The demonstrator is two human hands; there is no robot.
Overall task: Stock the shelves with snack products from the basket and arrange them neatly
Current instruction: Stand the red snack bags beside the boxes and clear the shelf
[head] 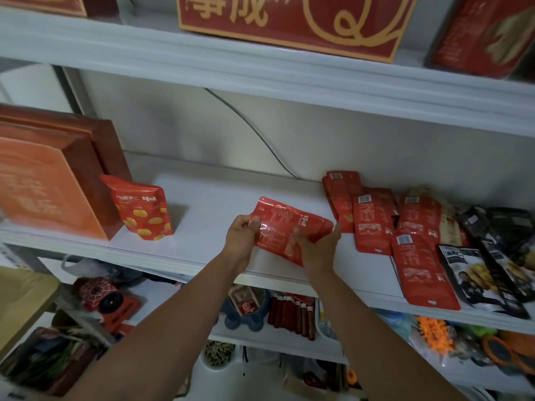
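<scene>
Both hands hold one red snack pouch [285,224] over the middle of the white shelf [208,215], its printed back facing me. My left hand [241,235] pinches its left edge, and my right hand [318,247] grips its lower right corner. Another red pouch with yellow nuts [142,211] stands upright at the left, beside an orange gift box [49,180]. Several red pouches [373,221] lie flat and overlapping to the right. No basket is in view.
Dark snack packets [486,273] lie at the shelf's right end. Red boxes [289,21] sit on the shelf above. A grey cable [254,128] runs down the back wall. The lower shelves hold a blue holder [246,311], red tubes [292,314] and mixed clutter.
</scene>
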